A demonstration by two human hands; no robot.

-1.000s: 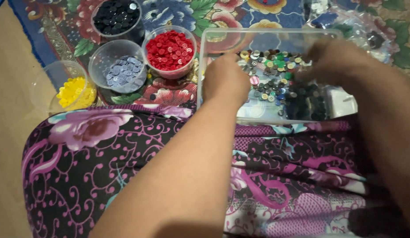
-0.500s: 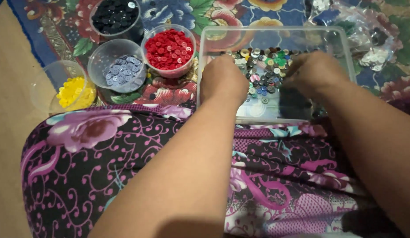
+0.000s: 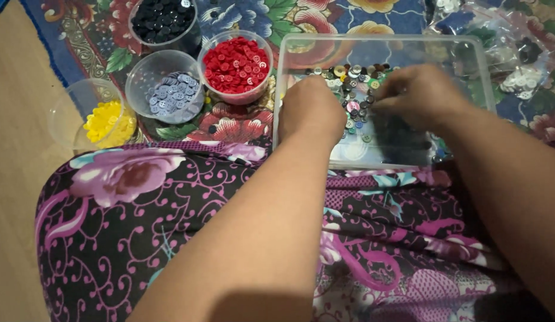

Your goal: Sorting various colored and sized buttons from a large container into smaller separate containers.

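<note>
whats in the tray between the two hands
In the head view, a loose heap of mixed coloured buttons lies on the floor of the clear plastic tray, between the left hand and the right hand.

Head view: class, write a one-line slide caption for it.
Both hands, left hand and right hand, pick through mixed buttons in a clear tray, beside cups of colour-sorted buttons.

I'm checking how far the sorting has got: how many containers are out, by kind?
Round cups: 4, holding black buttons, red buttons, grey-blue buttons and yellow buttons
Clear rectangular tray: 1
Total: 5
</note>
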